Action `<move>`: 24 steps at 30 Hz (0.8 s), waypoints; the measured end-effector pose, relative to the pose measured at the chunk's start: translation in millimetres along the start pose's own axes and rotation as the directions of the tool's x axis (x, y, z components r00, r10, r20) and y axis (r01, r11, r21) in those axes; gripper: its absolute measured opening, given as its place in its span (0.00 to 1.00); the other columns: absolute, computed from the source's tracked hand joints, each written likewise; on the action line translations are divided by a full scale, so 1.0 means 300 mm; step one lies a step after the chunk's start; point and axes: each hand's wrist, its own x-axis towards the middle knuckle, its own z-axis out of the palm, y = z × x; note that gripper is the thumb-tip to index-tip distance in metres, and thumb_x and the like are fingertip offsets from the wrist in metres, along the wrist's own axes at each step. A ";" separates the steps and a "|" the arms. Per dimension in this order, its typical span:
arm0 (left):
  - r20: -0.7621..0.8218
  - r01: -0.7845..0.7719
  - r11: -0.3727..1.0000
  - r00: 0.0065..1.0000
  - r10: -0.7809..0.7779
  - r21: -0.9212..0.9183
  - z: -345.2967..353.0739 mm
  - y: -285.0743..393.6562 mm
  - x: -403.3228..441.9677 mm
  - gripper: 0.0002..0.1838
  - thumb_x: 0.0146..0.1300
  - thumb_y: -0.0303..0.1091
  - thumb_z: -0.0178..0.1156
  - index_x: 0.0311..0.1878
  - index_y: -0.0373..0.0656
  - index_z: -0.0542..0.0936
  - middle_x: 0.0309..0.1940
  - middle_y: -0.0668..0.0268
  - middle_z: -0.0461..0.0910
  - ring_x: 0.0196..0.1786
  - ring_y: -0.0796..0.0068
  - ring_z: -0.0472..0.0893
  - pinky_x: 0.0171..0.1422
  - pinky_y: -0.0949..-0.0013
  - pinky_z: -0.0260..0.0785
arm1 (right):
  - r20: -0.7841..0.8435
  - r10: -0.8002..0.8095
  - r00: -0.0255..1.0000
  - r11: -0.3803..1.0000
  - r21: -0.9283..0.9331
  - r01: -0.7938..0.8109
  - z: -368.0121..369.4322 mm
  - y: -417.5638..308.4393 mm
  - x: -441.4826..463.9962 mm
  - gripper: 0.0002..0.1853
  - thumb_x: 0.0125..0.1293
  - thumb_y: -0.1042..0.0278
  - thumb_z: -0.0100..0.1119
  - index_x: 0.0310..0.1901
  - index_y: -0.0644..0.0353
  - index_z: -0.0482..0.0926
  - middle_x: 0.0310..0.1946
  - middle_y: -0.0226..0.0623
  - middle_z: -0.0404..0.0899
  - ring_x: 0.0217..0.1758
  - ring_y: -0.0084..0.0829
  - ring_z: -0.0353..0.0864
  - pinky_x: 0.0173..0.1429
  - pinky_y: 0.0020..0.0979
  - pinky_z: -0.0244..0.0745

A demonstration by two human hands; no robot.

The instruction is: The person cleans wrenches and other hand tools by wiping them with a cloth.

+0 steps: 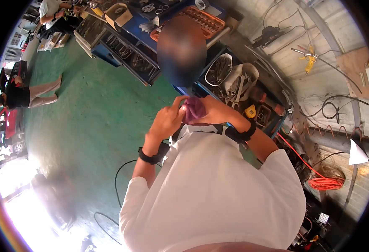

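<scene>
A crumpled purple cloth point(195, 108) is bunched between my two hands in front of my chest. My left hand point(167, 119) closes on its left side, with thumb and fingertips pressed against the fabric. From the right, my right hand point(216, 110) is wrapped round the cloth, and its fingers are partly hidden by the folds. Each wrist wears a black band. Just beyond the hands is an open blue tool drawer point(199, 89), holding a white container of wrenches point(219, 69) and a second one with larger spanners point(240, 86).
An orange socket tray point(209, 23) and a cardboard box point(118, 16) lie on the blue workbench. Another drawer point(128, 59) stands pulled out. A blurred oval covers part of the bench. At left, two people are on the green floor point(88, 109). An orange hose point(326, 181) hangs at right.
</scene>
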 end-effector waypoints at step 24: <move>-0.179 -0.013 0.999 0.984 0.004 -0.049 -0.002 0.025 -0.048 0.12 0.76 0.38 0.49 0.44 0.42 0.79 0.21 0.52 0.78 0.25 0.47 0.78 0.30 0.55 0.69 | -0.613 -0.035 0.790 0.942 0.243 0.231 0.104 0.087 -0.044 0.38 0.55 0.67 0.77 0.63 0.64 0.66 0.52 0.37 0.76 0.57 0.25 0.73 0.63 0.30 0.69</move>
